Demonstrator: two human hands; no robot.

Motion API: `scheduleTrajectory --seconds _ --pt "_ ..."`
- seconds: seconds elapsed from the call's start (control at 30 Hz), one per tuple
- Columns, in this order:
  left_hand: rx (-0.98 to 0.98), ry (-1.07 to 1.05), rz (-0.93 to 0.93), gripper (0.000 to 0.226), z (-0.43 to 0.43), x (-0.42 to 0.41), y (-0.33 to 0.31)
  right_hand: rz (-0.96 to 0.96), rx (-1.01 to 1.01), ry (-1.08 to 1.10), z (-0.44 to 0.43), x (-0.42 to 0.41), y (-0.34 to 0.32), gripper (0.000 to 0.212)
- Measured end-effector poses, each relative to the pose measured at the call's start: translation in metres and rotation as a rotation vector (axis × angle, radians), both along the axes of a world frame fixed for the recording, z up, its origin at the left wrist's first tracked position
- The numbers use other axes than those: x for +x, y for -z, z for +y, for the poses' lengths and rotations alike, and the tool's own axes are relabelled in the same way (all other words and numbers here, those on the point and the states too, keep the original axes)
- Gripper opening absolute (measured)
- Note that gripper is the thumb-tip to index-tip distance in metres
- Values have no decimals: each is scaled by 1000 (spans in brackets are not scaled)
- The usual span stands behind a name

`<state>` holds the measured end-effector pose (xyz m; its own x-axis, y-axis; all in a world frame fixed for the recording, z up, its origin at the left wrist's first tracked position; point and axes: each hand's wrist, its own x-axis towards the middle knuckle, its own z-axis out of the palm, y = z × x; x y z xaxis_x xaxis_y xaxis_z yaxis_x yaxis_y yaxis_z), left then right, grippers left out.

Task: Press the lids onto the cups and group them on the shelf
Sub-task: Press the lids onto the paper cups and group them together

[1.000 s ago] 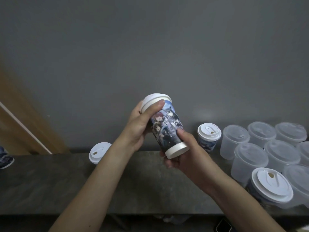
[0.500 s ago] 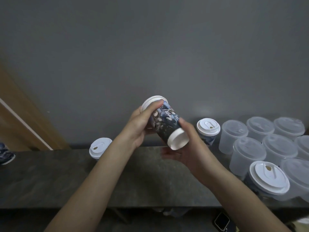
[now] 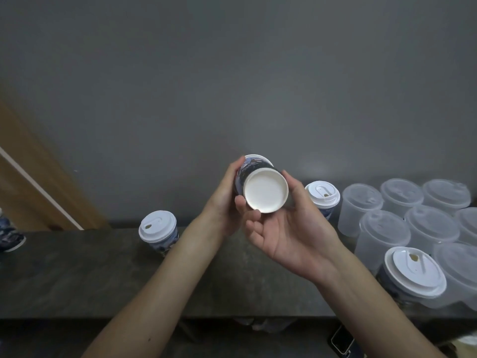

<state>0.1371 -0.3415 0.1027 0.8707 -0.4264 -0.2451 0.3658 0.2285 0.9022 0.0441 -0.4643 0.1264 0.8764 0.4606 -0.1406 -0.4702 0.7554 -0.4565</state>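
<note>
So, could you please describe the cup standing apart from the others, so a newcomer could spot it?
Start at the dark shelf below the grey wall. Left of the left hand, which grips a tilted cup, a printed cup with a white lid stands near the back edge. It stands alone, while the other shelf cups cluster at the right.

Tilted cup (image 3: 265, 193) seemingly above shelf (image 3: 77, 275), cluster (image 3: 382, 226) right.
</note>
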Motion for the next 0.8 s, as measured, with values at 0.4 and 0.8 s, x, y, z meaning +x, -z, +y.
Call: scheduleTrajectory --seconds 0.4,0.8 --pt "275 -143 -571 76 7 -6 29 -394 -1077 403 -21 1 102 59" --pt "658 57 -694 115 -82 -39 133 -178 -1547 755 -83 -17 215 69"
